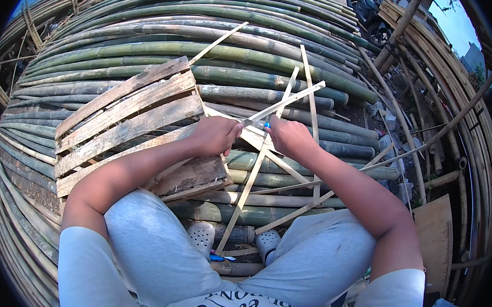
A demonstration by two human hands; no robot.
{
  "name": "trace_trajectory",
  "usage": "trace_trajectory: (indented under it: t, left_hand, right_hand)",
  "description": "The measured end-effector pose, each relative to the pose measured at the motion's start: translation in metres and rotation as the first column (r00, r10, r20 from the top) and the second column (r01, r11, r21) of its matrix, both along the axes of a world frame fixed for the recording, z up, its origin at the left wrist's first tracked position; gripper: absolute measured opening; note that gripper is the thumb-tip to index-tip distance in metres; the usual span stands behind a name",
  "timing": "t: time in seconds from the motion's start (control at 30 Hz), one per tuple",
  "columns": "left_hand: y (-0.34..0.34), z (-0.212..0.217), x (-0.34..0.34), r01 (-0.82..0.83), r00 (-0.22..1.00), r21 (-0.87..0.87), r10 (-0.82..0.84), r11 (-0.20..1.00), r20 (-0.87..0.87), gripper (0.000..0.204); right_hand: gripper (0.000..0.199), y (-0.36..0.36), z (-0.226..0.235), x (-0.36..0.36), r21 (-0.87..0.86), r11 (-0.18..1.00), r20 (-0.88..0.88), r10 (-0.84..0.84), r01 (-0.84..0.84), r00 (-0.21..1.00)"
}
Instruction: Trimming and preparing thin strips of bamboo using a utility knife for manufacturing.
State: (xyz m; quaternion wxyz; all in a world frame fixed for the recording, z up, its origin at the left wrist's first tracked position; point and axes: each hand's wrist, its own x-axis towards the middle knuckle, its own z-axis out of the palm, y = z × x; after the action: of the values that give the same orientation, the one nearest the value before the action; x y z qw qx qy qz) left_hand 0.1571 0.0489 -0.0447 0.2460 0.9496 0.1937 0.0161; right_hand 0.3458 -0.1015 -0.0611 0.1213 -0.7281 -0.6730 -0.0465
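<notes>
My right hand is closed around the blue handle of a small knife. Its pale blade points left, toward my left hand. Curled into a fist, my left hand grips a pale split bamboo strip close to the blade; the strip slants up and right past my right hand. Its end inside the left fist is hidden. More loose strips lie crossed beneath both hands. Left of them, a slatted wooden crate sits tilted under my left forearm.
Green bamboo poles cover the ground ahead and to the left. A blue object lies between my clogs. At right are a wooden board, stacked poles and, farther back, a parked motorbike.
</notes>
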Motion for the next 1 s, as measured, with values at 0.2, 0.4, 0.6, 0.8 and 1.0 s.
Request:
trace_trajectory:
  t: [0.2, 0.4, 0.6, 0.8, 1.0]
  left_hand:
    - [-0.003, 0.003, -0.002, -0.007, 1.000, -0.021, 0.008, 1.000, 0.005, 0.044]
    - [-0.001, 0.001, -0.003, 0.006, 1.000, 0.034, -0.007, 0.999, 0.028, 0.044]
    - [-0.002, -0.009, 0.001, 0.037, 0.999, 0.130, -0.036, 0.991, -0.010, 0.043]
    - [-0.004, -0.010, 0.000, 0.097, 0.994, 0.249, -0.083, 0.964, -0.065, 0.043]
    - [-0.010, 0.002, -0.002, 0.026, 0.994, 0.038, -0.022, 0.999, -0.104, 0.048]
  right_hand:
    - [0.026, -0.009, 0.004, -0.030, 0.050, 0.997, -0.092, -0.060, 0.065, 0.994]
    - [0.025, -0.006, 0.010, -0.030, 0.031, 0.987, -0.102, -0.153, 0.157, 0.983]
    - [0.016, -0.010, 0.001, 0.051, 0.042, 0.926, 0.030, -0.378, 0.376, 0.925]
    - [0.022, -0.018, 0.004, 0.031, -0.046, 0.933, -0.103, -0.360, 0.357, 0.927]
    - [0.018, -0.017, -0.009, 0.015, -0.039, 0.968, -0.072, -0.249, 0.247, 0.966]
